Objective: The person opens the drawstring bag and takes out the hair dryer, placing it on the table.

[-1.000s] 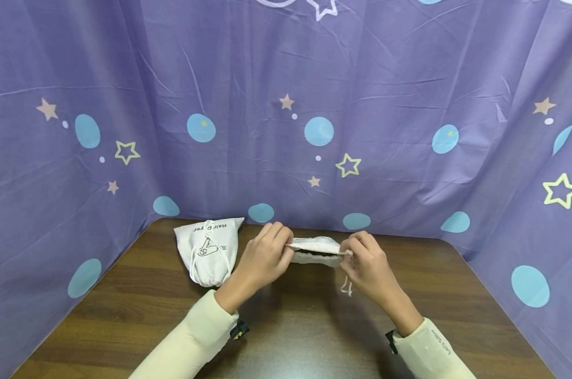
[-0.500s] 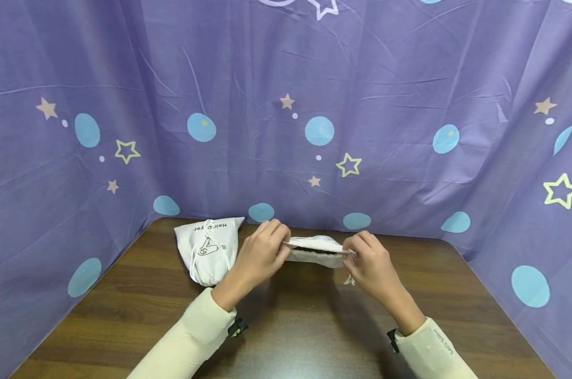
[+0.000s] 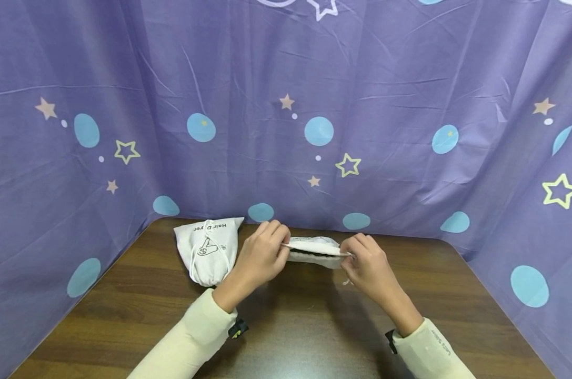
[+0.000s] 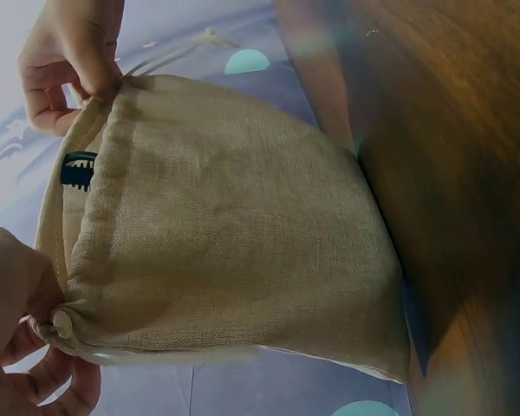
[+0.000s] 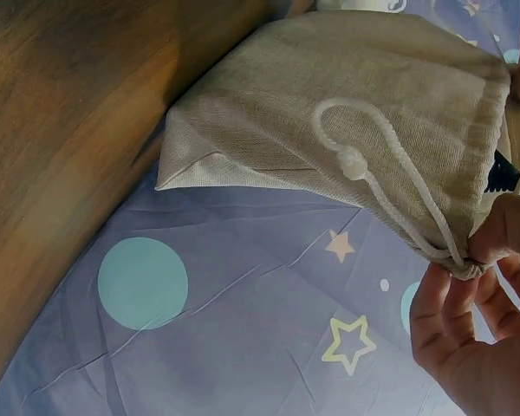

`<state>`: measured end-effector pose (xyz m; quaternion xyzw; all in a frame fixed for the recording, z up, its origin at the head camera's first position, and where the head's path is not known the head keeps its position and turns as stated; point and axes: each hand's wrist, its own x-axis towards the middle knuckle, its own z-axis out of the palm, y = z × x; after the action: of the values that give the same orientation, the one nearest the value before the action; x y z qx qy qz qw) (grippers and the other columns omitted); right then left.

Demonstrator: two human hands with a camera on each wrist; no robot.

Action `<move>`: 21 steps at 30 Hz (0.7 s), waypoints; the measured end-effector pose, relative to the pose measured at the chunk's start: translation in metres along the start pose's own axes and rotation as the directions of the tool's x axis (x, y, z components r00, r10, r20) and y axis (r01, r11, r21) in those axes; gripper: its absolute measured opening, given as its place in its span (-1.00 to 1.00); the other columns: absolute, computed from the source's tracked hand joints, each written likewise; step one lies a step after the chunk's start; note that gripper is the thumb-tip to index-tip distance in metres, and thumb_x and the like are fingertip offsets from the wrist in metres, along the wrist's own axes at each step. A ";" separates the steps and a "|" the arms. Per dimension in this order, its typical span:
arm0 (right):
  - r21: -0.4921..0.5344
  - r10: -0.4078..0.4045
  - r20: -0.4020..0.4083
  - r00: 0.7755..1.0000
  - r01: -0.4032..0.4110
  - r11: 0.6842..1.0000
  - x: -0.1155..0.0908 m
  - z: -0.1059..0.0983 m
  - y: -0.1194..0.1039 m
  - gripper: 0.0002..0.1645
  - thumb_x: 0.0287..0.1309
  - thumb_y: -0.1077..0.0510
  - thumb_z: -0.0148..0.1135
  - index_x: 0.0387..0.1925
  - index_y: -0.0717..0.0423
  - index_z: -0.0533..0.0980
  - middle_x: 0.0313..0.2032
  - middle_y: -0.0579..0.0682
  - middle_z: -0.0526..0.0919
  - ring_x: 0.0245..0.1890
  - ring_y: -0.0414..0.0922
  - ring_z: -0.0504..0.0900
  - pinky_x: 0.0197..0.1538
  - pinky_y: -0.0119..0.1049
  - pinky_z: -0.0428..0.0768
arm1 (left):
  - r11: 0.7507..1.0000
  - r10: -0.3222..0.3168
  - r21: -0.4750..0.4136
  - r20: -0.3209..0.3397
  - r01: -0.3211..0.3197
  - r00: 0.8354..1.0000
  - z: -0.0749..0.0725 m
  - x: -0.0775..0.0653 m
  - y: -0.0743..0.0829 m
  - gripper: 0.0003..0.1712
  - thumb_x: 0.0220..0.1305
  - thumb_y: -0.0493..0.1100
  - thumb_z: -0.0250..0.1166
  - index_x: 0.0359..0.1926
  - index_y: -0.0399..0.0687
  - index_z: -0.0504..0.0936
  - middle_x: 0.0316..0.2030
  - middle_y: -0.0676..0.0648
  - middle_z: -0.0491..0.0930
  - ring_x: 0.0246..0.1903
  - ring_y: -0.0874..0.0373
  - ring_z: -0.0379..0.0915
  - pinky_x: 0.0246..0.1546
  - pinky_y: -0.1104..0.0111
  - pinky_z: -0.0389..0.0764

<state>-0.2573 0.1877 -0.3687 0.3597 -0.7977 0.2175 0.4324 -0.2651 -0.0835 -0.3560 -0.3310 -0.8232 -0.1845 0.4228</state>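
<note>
head view: a person's two bare hands hold a pale drawstring bag (image 3: 316, 246) by its mouth, near the far edge of a brown wood-grain table (image 3: 290, 342)

left hand (image 3: 263, 253): fingers curled, thumb and fingers clamped on the left end of the bag's rim; the left wrist view shows a small cord knot (image 4: 62, 323) beside the thumb

right hand (image 3: 368, 264): thumb and fingers pinching the right end of the rim, where a white cord (image 5: 399, 156) comes out, loops over the bag's side and carries a knot of its own

bag: between the two hands, mouth uppermost and parted in a narrow dark slit, plain woven cloth hanging down, lower end at the table top

inside the mouth: a black toothed object (image 4: 78, 171), partly hidden by the cloth

second bag: to the left, well apart from the right hand, a white hair dryer bag (image 3: 210, 250) lies on the table, its lettering upside down above a line drawing, cord draped across

arms: cream sleeves (image 3: 188, 334), a dark strap (image 3: 238, 328) at the left wrist

backdrop: purple curtain (image 3: 248, 58) printed with stars and blue dots
</note>
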 end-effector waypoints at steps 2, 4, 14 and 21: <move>-0.006 0.008 0.009 1.000 -0.008 1.000 0.000 0.000 -0.001 -0.62 -0.35 0.51 0.26 -0.40 0.09 0.51 -0.42 -0.06 0.51 -0.42 -0.13 0.39 -0.39 -0.25 0.41 | 1.000 -0.014 -0.005 -0.009 0.014 1.000 0.000 0.000 0.001 -0.82 0.06 -0.40 0.21 -0.38 -0.04 0.46 -0.40 0.01 0.42 -0.43 0.08 0.31 -0.50 0.28 0.43; -0.018 0.014 0.016 1.000 -0.013 1.000 -0.001 0.000 -0.002 -0.62 -0.36 0.50 0.25 -0.41 0.09 0.51 -0.42 -0.05 0.50 -0.43 -0.12 0.39 -0.40 -0.24 0.40 | 1.000 -0.027 -0.010 -0.016 0.027 1.000 0.000 0.000 0.002 -0.85 0.11 -0.39 0.18 -0.37 -0.06 0.47 -0.39 0.00 0.43 -0.41 0.06 0.32 -0.47 0.27 0.44; -0.036 0.059 -0.055 0.997 -0.061 0.997 -0.003 0.001 -0.003 -0.75 -0.14 0.45 0.26 -0.42 0.10 0.51 -0.46 -0.09 0.47 -0.47 -0.17 0.34 -0.42 -0.26 0.34 | 0.999 -0.018 -0.028 -0.026 0.017 0.999 0.002 -0.001 0.004 -0.85 0.08 -0.40 0.18 -0.36 -0.07 0.49 -0.38 -0.01 0.45 -0.40 0.06 0.33 -0.43 0.27 0.47; -0.024 0.073 -0.050 0.996 -0.075 0.997 -0.002 0.001 -0.003 -0.70 -0.19 0.49 0.28 -0.42 0.10 0.48 -0.48 -0.08 0.45 -0.47 -0.16 0.34 -0.42 -0.26 0.36 | 1.000 0.013 -0.002 -0.003 -0.013 1.000 0.001 0.000 0.003 -0.76 -0.08 -0.43 0.23 -0.40 -0.04 0.46 -0.42 0.04 0.41 -0.43 0.11 0.30 -0.47 0.30 0.41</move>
<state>-0.2551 0.1858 -0.3706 0.3188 -0.8024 0.2319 0.4481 -0.2635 -0.0813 -0.3562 -0.3365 -0.8203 -0.1830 0.4247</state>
